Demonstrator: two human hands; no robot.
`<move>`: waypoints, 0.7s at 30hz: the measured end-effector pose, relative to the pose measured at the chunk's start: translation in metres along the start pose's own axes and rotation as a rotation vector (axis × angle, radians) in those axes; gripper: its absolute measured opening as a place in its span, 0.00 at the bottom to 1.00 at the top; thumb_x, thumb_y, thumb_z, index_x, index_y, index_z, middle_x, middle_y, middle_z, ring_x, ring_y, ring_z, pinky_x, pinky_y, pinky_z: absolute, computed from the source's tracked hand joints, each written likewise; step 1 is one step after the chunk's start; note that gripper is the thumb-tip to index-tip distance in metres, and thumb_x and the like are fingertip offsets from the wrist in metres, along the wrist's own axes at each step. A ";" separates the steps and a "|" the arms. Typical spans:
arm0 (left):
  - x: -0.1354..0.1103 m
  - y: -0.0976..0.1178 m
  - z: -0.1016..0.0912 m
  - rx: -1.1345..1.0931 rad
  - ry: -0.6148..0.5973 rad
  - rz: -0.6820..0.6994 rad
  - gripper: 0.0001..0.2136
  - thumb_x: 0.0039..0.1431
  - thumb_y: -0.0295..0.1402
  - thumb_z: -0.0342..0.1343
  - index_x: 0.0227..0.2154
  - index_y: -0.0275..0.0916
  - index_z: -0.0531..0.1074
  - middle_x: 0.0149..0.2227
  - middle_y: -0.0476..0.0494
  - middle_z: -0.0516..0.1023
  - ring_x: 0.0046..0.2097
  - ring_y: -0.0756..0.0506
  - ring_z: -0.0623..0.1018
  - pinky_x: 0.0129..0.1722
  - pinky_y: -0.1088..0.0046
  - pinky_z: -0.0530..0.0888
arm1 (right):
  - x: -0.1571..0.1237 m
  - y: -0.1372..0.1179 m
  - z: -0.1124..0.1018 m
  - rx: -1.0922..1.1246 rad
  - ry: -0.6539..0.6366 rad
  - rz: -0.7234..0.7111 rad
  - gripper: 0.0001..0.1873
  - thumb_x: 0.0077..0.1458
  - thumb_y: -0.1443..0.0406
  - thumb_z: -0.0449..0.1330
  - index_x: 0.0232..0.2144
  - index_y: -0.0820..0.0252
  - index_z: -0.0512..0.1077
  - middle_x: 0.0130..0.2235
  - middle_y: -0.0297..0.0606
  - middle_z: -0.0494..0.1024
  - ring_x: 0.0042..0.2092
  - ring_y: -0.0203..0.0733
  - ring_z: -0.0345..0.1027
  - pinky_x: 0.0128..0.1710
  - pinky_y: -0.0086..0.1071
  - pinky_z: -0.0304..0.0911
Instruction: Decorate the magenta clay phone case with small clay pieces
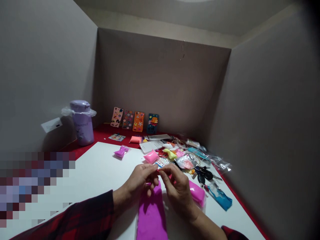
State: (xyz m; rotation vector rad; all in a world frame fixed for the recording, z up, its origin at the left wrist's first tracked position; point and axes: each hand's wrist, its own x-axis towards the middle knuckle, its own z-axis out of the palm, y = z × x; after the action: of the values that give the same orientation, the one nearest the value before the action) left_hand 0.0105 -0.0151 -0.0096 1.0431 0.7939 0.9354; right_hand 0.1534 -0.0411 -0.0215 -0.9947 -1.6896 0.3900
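Where the fingertips of the left hand (141,180) and right hand (176,188) meet, we see both pinched together on a tiny piece (158,170), too small to identify. It sits just above the magenta clay slab (151,216) on the white table (100,173). A pink clay packet (197,194) lies beside the right hand, with scissors (203,173) beyond.

Open white tabletop (100,173) runs across the left and centre of the frame, up to a purple clay packet (121,151). Right of centre, pink clay packets (150,156), scissors (205,174) and a blue packet (222,199) crowd the surface. A lilac jar (82,122) stands far left; the magenta clay slab (151,213) fills the lower centre.
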 end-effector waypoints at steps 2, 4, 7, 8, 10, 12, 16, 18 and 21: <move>0.000 0.000 0.000 -0.012 0.014 0.016 0.15 0.51 0.43 0.60 0.24 0.34 0.68 0.17 0.50 0.71 0.14 0.55 0.65 0.10 0.84 0.61 | 0.000 0.000 0.000 0.025 0.011 0.066 0.09 0.61 0.64 0.54 0.29 0.58 0.70 0.29 0.37 0.71 0.31 0.40 0.64 0.31 0.32 0.57; 0.000 0.000 0.000 -0.002 0.028 0.040 0.15 0.50 0.43 0.60 0.25 0.35 0.67 0.18 0.50 0.71 0.15 0.55 0.65 0.10 0.84 0.62 | 0.001 0.001 0.001 0.053 0.017 0.137 0.09 0.61 0.63 0.53 0.29 0.59 0.69 0.29 0.36 0.71 0.31 0.40 0.64 0.30 0.32 0.57; -0.002 0.001 0.001 0.057 0.032 0.097 0.16 0.51 0.43 0.60 0.25 0.34 0.67 0.20 0.50 0.72 0.15 0.56 0.65 0.10 0.84 0.62 | 0.001 0.000 0.002 0.069 -0.012 0.163 0.09 0.61 0.63 0.54 0.30 0.59 0.69 0.28 0.36 0.72 0.30 0.39 0.64 0.30 0.31 0.58; -0.003 0.001 0.001 0.079 0.031 0.111 0.16 0.52 0.43 0.59 0.24 0.34 0.67 0.20 0.50 0.72 0.14 0.57 0.65 0.10 0.85 0.62 | 0.001 -0.001 0.002 0.062 -0.020 0.153 0.08 0.60 0.63 0.54 0.31 0.60 0.69 0.28 0.35 0.72 0.30 0.38 0.64 0.31 0.30 0.58; -0.004 0.002 0.002 0.114 0.029 0.126 0.17 0.53 0.44 0.59 0.23 0.33 0.67 0.20 0.49 0.72 0.14 0.57 0.64 0.10 0.85 0.61 | 0.000 -0.001 0.002 0.036 -0.016 0.132 0.08 0.60 0.64 0.54 0.30 0.60 0.69 0.28 0.35 0.72 0.30 0.38 0.64 0.31 0.30 0.58; -0.004 0.003 0.002 0.122 0.027 0.123 0.17 0.52 0.44 0.59 0.23 0.33 0.68 0.20 0.50 0.72 0.14 0.57 0.64 0.10 0.84 0.61 | 0.001 -0.001 0.002 0.005 0.003 0.120 0.08 0.59 0.64 0.54 0.29 0.60 0.69 0.28 0.34 0.72 0.30 0.37 0.64 0.30 0.30 0.58; -0.003 0.003 0.001 0.085 0.007 0.093 0.15 0.47 0.41 0.64 0.26 0.33 0.70 0.20 0.51 0.71 0.15 0.57 0.64 0.11 0.84 0.62 | 0.002 0.000 0.002 -0.017 0.023 0.104 0.08 0.59 0.65 0.55 0.28 0.61 0.68 0.27 0.34 0.71 0.29 0.37 0.64 0.30 0.29 0.57; -0.002 0.003 0.001 0.080 0.007 0.083 0.14 0.47 0.40 0.64 0.27 0.33 0.71 0.20 0.51 0.71 0.15 0.57 0.64 0.11 0.84 0.62 | 0.002 0.001 0.002 -0.010 0.022 0.103 0.08 0.59 0.65 0.54 0.28 0.61 0.68 0.27 0.34 0.71 0.29 0.37 0.64 0.30 0.29 0.57; -0.003 0.004 0.002 0.096 0.025 0.088 0.15 0.46 0.41 0.64 0.27 0.33 0.70 0.20 0.51 0.71 0.15 0.56 0.64 0.11 0.83 0.63 | 0.001 0.001 0.001 0.009 0.013 0.110 0.08 0.60 0.65 0.54 0.29 0.60 0.68 0.27 0.34 0.71 0.29 0.37 0.64 0.30 0.29 0.58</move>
State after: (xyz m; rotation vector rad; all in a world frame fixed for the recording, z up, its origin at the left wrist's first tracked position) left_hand 0.0100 -0.0171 -0.0051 1.1597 0.8251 0.9944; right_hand 0.1525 -0.0394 -0.0219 -1.0842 -1.6248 0.4618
